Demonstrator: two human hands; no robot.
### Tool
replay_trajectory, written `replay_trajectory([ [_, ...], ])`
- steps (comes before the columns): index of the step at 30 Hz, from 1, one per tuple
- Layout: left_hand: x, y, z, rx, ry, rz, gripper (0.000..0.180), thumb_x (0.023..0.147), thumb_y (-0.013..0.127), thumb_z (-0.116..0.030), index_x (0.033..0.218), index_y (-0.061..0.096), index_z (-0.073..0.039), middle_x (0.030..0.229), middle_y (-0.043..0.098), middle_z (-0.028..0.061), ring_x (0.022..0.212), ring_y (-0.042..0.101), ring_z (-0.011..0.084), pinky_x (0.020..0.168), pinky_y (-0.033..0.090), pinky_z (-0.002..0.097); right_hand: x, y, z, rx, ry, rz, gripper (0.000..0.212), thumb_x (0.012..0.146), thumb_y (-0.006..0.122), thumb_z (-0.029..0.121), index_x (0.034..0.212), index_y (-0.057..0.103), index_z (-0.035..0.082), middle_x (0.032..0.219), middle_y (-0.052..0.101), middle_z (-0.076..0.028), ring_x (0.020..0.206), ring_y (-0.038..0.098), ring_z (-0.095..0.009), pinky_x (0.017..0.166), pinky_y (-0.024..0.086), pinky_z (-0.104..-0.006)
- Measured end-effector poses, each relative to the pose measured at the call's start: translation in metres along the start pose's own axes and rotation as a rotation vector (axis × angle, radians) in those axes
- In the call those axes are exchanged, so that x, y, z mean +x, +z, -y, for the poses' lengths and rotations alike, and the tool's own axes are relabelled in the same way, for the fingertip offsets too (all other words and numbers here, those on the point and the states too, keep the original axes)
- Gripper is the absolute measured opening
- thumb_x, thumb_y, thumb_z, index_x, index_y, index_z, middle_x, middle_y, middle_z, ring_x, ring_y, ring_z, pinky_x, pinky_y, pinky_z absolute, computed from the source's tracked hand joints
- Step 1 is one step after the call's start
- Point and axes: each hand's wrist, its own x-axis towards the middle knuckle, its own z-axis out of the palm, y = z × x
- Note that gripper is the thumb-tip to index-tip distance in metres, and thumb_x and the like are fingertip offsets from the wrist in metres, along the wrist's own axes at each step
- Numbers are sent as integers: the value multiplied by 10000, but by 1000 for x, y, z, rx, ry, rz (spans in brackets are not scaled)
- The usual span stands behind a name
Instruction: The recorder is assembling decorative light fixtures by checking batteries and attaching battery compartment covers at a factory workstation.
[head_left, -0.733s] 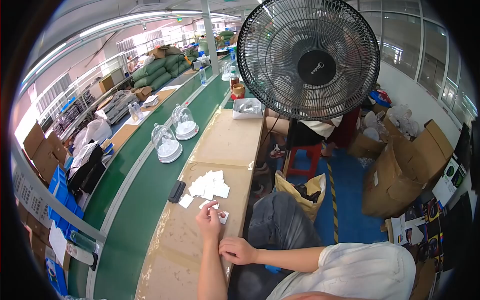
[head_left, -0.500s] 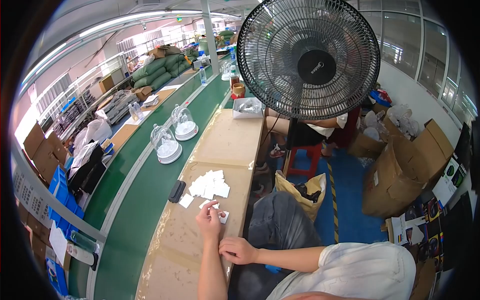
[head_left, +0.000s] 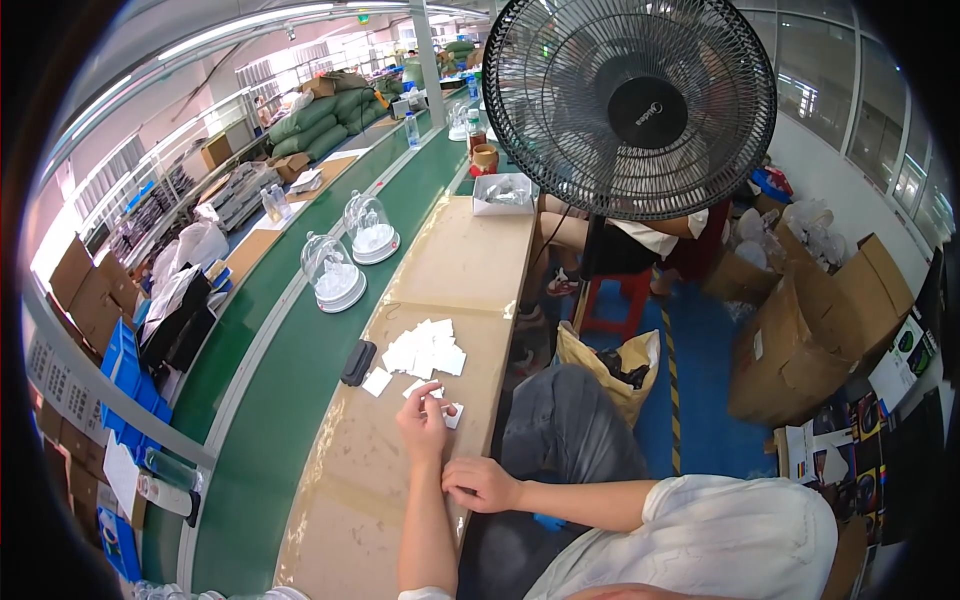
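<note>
My left hand (head_left: 424, 422) lies on the tan tabletop, at the near end of a loose pile of small white square cards (head_left: 425, 350). Its fingers are bent but apart, reaching over a few of the cards; I see nothing gripped between them. One single card (head_left: 453, 416) shows just right of its fingertips. My right hand (head_left: 482, 485) rests at the table's right edge against my left forearm, fingers curled in, with no object showing in it. Left of the pile sits a small dark oblong case (head_left: 358, 363), beside another single card (head_left: 377, 382).
Two clear domes on white bases (head_left: 334, 275) stand on the green conveyor (head_left: 260, 440) to the left. At the table's far end is a white box (head_left: 502, 196) of clear bags. A black fan (head_left: 640, 110) stands ahead right, a person seated behind it. An open carton (head_left: 800, 340) sits right.
The view has shifted slightly, so the table and fan sit a little differently in the picture. Both hands keep nearly the same pose and place by the cards.
</note>
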Motion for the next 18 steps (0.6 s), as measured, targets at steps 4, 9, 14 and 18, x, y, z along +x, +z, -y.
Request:
replay_trajectory([
  [4,-2,-4,0,18,-2,-6,231,904,432,-26,998,638,21,675,636,92,595,630,143,553,483,250,2,2,2,13,4,10,65,781,606,18,843,618,34,883,632,-102,829,620,-282,713,501,-356],
  [9,0,-1,-8,12,-87,-19,233,907,428,-29,995,638,19,693,637,88,610,631,135,561,482,253,6,1,1,-26,-19,-39,41,771,610,29,811,607,40,841,619,-116,768,610,-301,675,496,-363],
  [14,-1,-1,0,-22,-40,15,224,914,435,-33,991,639,19,646,633,79,590,619,122,545,471,244,8,1,4,-45,-14,-14,62,739,611,15,795,601,40,827,617,-99,743,601,-292,657,490,-361],
  [18,-2,1,0,-47,-54,0,219,914,440,-33,976,641,25,629,635,77,575,612,113,523,460,237,7,1,2,-49,-20,1,76,731,614,6,797,603,41,831,619,-95,746,600,-285,658,491,-353],
])
